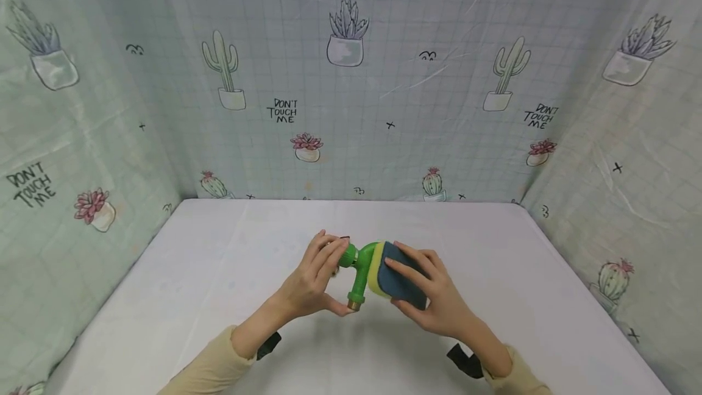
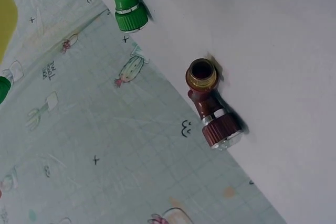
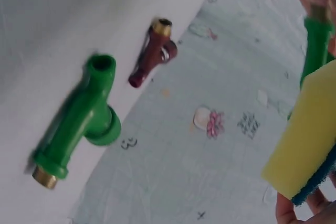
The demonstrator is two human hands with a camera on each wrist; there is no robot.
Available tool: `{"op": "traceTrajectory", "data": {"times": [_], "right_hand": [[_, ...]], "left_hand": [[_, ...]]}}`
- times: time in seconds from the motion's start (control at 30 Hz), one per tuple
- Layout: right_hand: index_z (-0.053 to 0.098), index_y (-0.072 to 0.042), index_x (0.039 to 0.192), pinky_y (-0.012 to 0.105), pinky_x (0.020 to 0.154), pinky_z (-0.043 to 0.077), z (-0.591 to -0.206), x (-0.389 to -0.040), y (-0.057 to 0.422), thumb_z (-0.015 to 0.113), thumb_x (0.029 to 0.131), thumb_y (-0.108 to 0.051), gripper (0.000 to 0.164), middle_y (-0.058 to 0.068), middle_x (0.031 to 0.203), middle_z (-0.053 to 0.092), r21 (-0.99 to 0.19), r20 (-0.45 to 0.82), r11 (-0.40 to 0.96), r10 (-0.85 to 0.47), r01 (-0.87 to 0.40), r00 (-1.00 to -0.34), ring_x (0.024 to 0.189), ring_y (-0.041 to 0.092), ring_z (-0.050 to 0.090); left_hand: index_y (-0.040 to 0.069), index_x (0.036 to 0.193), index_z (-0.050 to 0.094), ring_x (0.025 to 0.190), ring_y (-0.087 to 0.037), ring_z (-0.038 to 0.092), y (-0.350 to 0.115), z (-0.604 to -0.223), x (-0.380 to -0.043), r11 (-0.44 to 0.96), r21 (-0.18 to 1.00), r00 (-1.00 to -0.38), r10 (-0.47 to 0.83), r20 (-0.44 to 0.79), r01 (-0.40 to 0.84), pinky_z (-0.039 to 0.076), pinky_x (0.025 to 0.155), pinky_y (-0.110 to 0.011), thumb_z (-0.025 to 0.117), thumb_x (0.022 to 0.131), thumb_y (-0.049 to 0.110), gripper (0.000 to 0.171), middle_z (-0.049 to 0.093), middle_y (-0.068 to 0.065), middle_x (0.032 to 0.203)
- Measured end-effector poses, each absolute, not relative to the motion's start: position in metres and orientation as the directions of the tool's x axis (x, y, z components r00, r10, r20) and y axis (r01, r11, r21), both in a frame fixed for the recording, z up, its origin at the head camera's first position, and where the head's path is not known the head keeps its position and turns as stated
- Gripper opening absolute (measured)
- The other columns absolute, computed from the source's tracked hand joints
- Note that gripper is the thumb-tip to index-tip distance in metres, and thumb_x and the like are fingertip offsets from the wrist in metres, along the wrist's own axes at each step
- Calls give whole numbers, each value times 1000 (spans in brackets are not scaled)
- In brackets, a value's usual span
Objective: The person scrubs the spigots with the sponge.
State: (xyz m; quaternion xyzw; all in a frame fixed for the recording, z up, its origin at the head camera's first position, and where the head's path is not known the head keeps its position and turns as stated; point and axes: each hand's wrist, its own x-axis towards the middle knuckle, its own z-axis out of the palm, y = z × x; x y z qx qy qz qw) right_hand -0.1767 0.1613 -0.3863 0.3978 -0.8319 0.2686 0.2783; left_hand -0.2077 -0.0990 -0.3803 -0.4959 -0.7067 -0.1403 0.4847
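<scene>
A glossy green tap with a ribbed round knob and a brass-coloured end [image 1: 361,273] is held up in the left hand [image 1: 310,283], knob to the left, brass end pointing down. A thick two-layer sponge, yellow foam and dark blue scouring face [image 1: 398,286], tilts at its right, yellow side toward the tap, gripped by the right hand [image 1: 442,298].

Gold-tipped green faucet [image 1: 361,276], yellow-and-blue sponge [image 1: 397,286], maroon faucet [image 2: 220,128], white table [image 1: 247,242], pale gridded, cactus-printed cloth [image 1: 384,90]
</scene>
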Motion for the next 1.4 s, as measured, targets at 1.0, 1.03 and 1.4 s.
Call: {"op": "traceTrajectory", "data": {"times": [1.0,1.03,1.4], "right_hand": [[43,-31,131,37,79,37,-347,-201,160,66,76,-40,61,1,138,40,-103,504,596,-659,-796,-558,104,12,41],[43,-31,130,36,79,37,-347,-201,159,66,75,-40,60,1,138,40,-98,509,601,-655,-793,-559,104,13,41],[46,-29,129,36,74,37,-348,-202,147,67,75,-36,59,6,135,44,-63,511,649,-632,-758,-583,99,17,43]], "left_hand": [[4,128,39,110,-30,44,-97,-384,-196,376,-467,35,748,663,800,44,92,-44,53,60,76,100,49,-17,123],[4,129,39,110,-30,44,-97,-384,-196,378,-470,35,748,662,798,44,92,-44,53,60,76,100,50,-17,122],[3,128,41,109,-32,46,-95,-385,-194,377,-536,63,773,631,755,45,92,-39,50,61,78,100,50,-16,122]]}}
